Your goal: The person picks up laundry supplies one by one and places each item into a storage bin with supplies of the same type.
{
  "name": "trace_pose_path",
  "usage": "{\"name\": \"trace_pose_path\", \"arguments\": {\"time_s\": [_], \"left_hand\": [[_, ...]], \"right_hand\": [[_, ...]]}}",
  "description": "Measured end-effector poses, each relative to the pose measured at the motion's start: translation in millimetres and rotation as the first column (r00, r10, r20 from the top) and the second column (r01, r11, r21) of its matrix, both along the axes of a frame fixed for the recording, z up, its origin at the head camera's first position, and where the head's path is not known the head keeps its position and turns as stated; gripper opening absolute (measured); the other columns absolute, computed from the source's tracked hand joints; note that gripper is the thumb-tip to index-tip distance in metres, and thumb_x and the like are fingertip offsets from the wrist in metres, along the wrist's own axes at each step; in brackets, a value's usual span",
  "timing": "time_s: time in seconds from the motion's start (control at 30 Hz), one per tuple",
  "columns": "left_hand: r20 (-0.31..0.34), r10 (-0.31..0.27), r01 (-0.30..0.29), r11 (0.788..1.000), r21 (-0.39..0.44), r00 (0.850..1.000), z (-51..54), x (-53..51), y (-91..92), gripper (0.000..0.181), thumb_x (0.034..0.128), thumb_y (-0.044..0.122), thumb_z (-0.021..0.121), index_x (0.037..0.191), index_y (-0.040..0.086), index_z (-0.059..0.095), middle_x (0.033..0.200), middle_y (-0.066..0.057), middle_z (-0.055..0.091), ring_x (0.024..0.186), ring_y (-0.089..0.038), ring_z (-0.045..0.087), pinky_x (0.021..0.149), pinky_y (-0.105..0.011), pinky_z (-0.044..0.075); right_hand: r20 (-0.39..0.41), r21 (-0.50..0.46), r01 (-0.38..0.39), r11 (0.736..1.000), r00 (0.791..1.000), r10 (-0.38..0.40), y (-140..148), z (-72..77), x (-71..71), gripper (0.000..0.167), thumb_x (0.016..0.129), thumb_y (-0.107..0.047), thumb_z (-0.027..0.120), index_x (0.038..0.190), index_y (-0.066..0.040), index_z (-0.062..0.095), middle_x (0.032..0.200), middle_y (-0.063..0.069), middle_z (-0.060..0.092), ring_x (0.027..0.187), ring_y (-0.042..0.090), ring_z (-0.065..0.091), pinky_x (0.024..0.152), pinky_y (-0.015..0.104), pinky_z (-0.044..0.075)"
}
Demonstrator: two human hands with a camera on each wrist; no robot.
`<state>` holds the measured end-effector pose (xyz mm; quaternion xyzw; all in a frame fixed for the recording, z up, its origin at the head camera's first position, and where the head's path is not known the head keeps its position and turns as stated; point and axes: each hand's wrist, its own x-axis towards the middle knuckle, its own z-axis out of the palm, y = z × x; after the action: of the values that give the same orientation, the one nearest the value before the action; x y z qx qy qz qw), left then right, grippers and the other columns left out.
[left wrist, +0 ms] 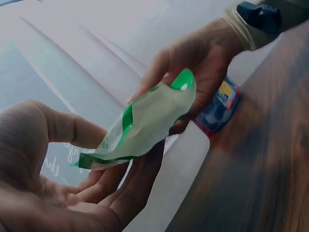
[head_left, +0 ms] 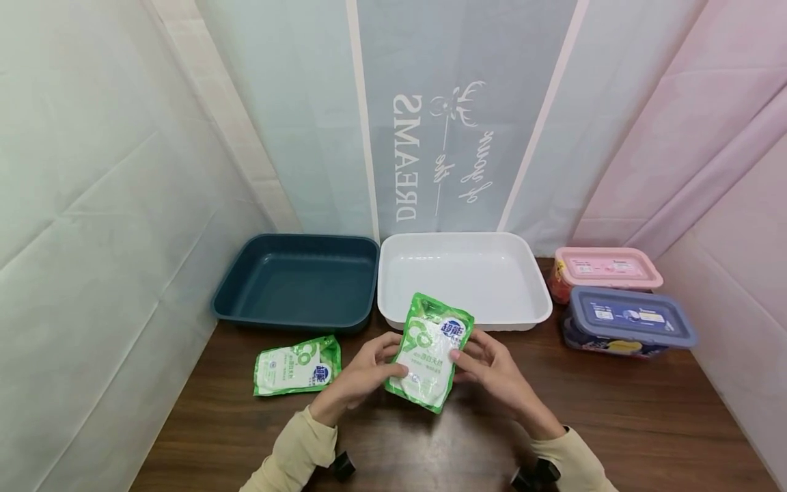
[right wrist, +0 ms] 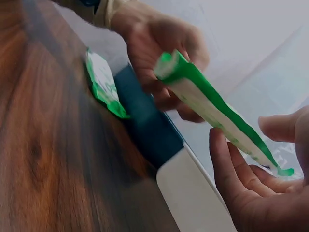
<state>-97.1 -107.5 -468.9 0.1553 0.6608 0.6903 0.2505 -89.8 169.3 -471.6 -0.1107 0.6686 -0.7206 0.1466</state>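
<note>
Both hands hold a green and white pouch (head_left: 427, 355) above the table, its printed face turned up. My left hand (head_left: 367, 369) grips its left edge, thumb on the front and fingers behind. On the opposite edge, my right hand (head_left: 492, 369) holds it the same way, with the thumb near the blue logo. From the left wrist, the pouch (left wrist: 149, 121) is seen edge-on between the hands. A second, similar pouch (head_left: 295, 367) lies flat on the table, left of my left hand.
A dark teal tray (head_left: 295, 322) and a white tray (head_left: 522, 320) stand side by side at the back of the wooden table (head_left: 615, 410). To their right sit a pink-lidded box (head_left: 609, 268) and a blue-lidded box (head_left: 630, 321). Fabric walls enclose the sides and back.
</note>
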Motion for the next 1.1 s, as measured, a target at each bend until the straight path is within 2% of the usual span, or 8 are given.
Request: {"name": "trace_pose_path", "arguments": {"time_s": [0.2,0.43,0.7,0.87,1.1], "left_hand": [[0.039,0.064,-0.066,0.996,0.064,0.997,2.6,1.0,-4.1,0.055,0.1000,0.001,0.063,0.150,-0.008,0.043,0.142,-0.029,0.059,0.107,-0.018,0.069,0.084,-0.029,0.061],[0.045,0.095,-0.096,0.995,0.038,0.995,7.8,0.8,-15.6,0.056,0.1034,0.005,0.063,0.154,-0.004,0.042,0.146,-0.029,0.057,0.107,-0.017,0.070,0.083,-0.030,0.061],[0.001,0.123,-0.122,0.990,-0.074,0.992,12.2,3.9,-33.4,0.058,0.1056,0.015,0.066,0.156,0.000,0.042,0.152,-0.026,0.055,0.110,-0.016,0.070,0.087,-0.032,0.058],[0.003,0.144,-0.144,0.987,-0.075,0.990,13.8,5.8,-41.4,0.059,0.1055,0.016,0.066,0.157,0.002,0.041,0.151,-0.026,0.055,0.112,-0.018,0.069,0.090,-0.032,0.058],[-0.063,0.184,-0.189,0.977,-0.096,0.981,16.4,6.4,-52.5,0.058,0.1077,0.019,0.064,0.158,0.003,0.041,0.153,-0.025,0.054,0.113,-0.017,0.069,0.091,-0.032,0.058]], "right_hand": [[-0.015,0.019,-0.030,0.999,0.999,0.030,-15.1,5.4,0.5,0.052,0.105,-0.008,0.068,0.149,0.007,0.045,0.131,0.031,0.066,0.105,0.019,0.076,0.084,0.041,0.066],[-0.019,0.015,-0.041,0.999,0.999,0.041,-29.3,11.8,-3.6,0.052,0.104,-0.007,0.068,0.150,0.004,0.045,0.129,0.028,0.067,0.103,0.020,0.077,0.085,0.041,0.065],[-0.036,0.003,-0.090,0.996,0.995,0.090,-43.3,14.2,-10.3,0.052,0.104,-0.005,0.067,0.150,0.003,0.046,0.128,0.032,0.066,0.100,0.020,0.077,0.086,0.044,0.066],[-0.035,0.020,-0.107,0.994,0.994,0.107,-51.5,15.6,-13.9,0.053,0.106,-0.009,0.066,0.154,0.002,0.045,0.129,0.032,0.065,0.099,0.020,0.077,0.088,0.045,0.065],[-0.055,0.052,-0.082,0.995,0.995,0.085,-63.7,21.1,-18.3,0.056,0.104,-0.010,0.069,0.155,-0.004,0.047,0.133,0.028,0.065,0.104,0.021,0.076,0.087,0.034,0.064]]}}
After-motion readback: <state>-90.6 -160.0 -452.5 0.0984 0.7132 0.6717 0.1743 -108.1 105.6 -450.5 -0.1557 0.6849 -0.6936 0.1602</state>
